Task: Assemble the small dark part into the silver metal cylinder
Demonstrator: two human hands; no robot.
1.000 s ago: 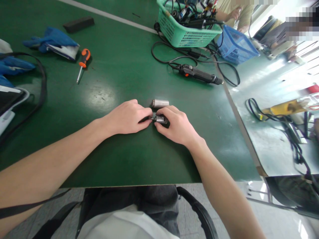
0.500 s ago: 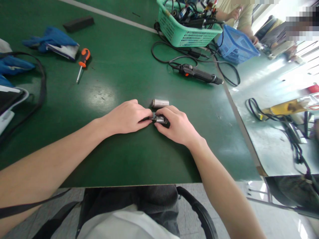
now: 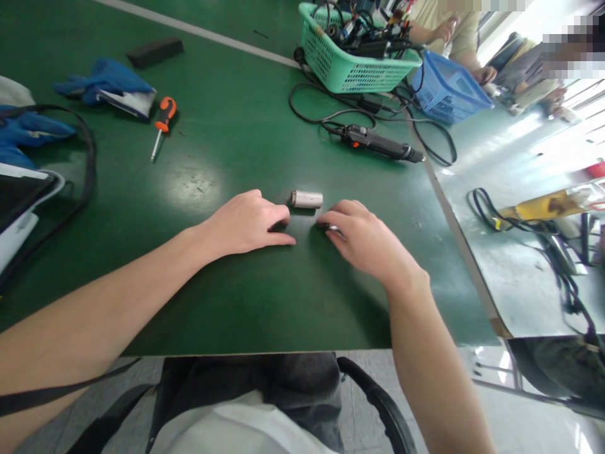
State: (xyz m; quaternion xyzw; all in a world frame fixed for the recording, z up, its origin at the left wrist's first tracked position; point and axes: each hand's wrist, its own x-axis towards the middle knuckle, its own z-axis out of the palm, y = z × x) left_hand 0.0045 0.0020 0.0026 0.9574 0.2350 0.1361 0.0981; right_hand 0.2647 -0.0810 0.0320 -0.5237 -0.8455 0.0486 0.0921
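A short silver metal cylinder (image 3: pixel 307 200), like a small motor, lies on the green table in front of my hands. My left hand (image 3: pixel 253 221) rests on the table just left of it, thumb stretched out and apart from the curled fingers. Dark shadow fills the gap under those fingers. My right hand (image 3: pixel 362 236) is right of the cylinder, fingers closed around a small silver-and-black metal part (image 3: pixel 334 228) that is mostly hidden. The two hands are apart.
A corded electric screwdriver (image 3: pixel 382 144) lies at back right, its cable below a green basket (image 3: pixel 363 75) of tools. Beside it stands a blue basket (image 3: pixel 449 94), with co-workers behind. An orange-handled screwdriver (image 3: pixel 164 116), blue gloves (image 3: pixel 111 85) and a dark block (image 3: pixel 155 52) lie left.
My right hand has moved right, away from my left hand, carrying the metal part. My left thumb has spread from the fingers. The silver cylinder still lies on the table.
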